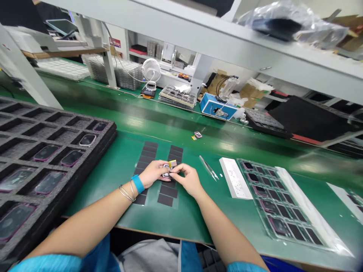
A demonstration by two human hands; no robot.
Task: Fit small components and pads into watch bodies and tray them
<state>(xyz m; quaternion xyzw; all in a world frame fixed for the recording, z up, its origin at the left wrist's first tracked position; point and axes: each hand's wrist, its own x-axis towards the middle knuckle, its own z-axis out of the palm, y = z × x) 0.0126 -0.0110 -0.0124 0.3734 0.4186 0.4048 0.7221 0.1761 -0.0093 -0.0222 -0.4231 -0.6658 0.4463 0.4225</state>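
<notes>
Between my hands is an opened smartwatch case (166, 173) with a yellow-taped battery (172, 163) sticking up from its far side. My left hand (154, 173) is closed around the case and steadies it. At the case's right edge, the thumb and fingertips of my right hand (185, 179) are pinched together; what they hold, if anything, is too small to make out. Under my hands lie two columns of dark adhesive pieces (147, 154) on clear backing. A pair of tweezers (208, 168) rests to the right of my right hand.
A foam tray (106, 141) with several watch cases stands at left. To the right are a white block (235, 177) with tiny parts and a clear plastic tray (283, 230) of dark pieces. Another opened watch (197, 134) lies farther back. A shelf beam (198, 32) crosses above.
</notes>
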